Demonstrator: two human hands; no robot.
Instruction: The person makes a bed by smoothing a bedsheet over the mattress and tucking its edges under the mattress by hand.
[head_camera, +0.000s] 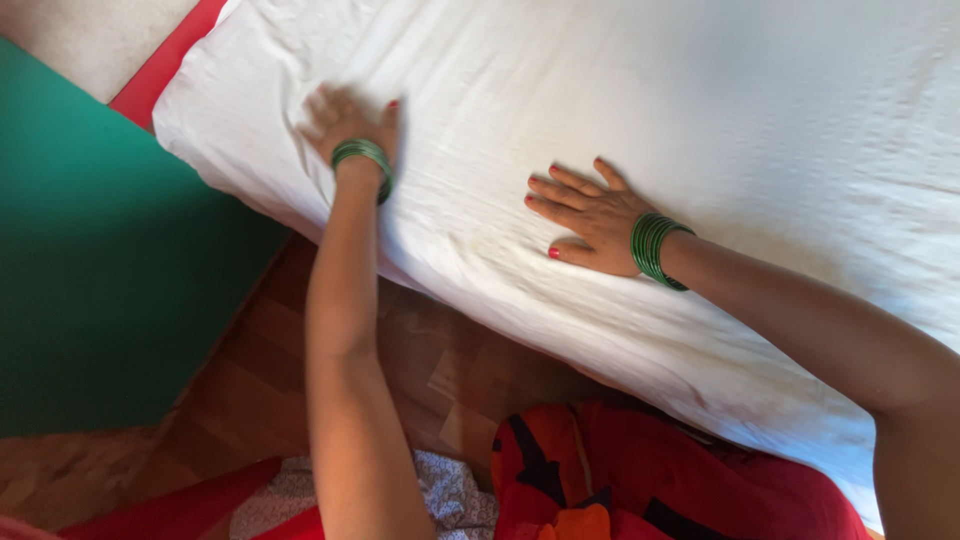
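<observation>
Both my hands flat on the white sheet (650, 90), holding nothing. Left hand (345, 120) at 11 o'clock near the mattress corner, fingers spread, blurred. Right hand (590, 215) just right of centre, palm down, fingers wide. Green bangles (655, 250) on both wrists. Sheet covers the whole bed, top mostly smooth. My read: spreading largely done; creases at the 10 o'clock corner and along the near edge left. Wood floor (300, 360) below, green wall (100, 250) at 9.
</observation>
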